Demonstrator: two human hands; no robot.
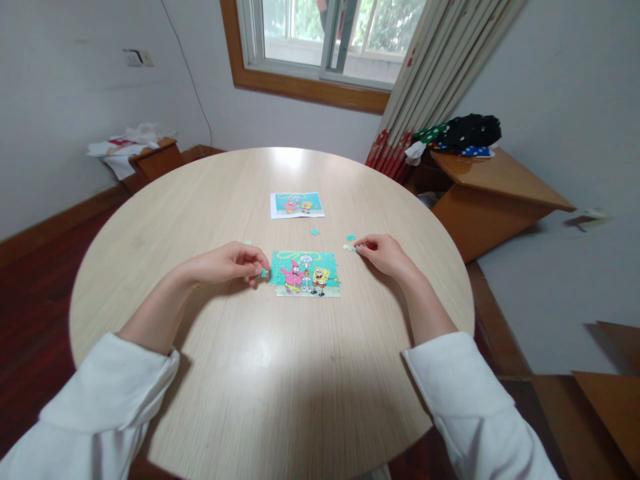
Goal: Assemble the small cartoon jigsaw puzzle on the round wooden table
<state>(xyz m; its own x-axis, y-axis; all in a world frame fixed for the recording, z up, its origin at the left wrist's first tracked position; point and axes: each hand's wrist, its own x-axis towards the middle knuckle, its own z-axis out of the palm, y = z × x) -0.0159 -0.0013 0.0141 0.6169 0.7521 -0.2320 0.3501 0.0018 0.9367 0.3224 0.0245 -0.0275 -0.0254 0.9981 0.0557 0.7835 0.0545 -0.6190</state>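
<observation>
One white pile (123, 148), cloth or paper, we cannot tell which, lies at the far left on a brown stand (163, 162), off the round table (235, 400), probably to keep it away from our work. Nearer in, our left hand (245, 263) is just beside the puzzle's left edge, its grip closed to a narrow pinch on a teal piece (259, 273); we seem to hold it by the rim so that most of it stays uncovered. Behind the knuckles a pale piece (248, 243) rests on the table.

The puzzle (307, 270) lies flat between our hands, largely joined, its lower-left edge uneven; midway suits it, we judge, since either hand reaches it equally. Beyond it lies the printed sheet (297, 205), showing the same figures, turned our way presumably for easy comparing. Between sheet and puzzle sits a loose teal piece (315, 232), apart from both.

To the right, pale pieces (349, 247) lie near another teal one (351, 237). Our right hand (384, 253) meets the pale ones with thumb and finger nearly together; whether that grip has hold of any, we cannot tell. Farther right, dark and spotted cloths (467, 135) are heaped on a wooden cabinet (500, 180)
</observation>
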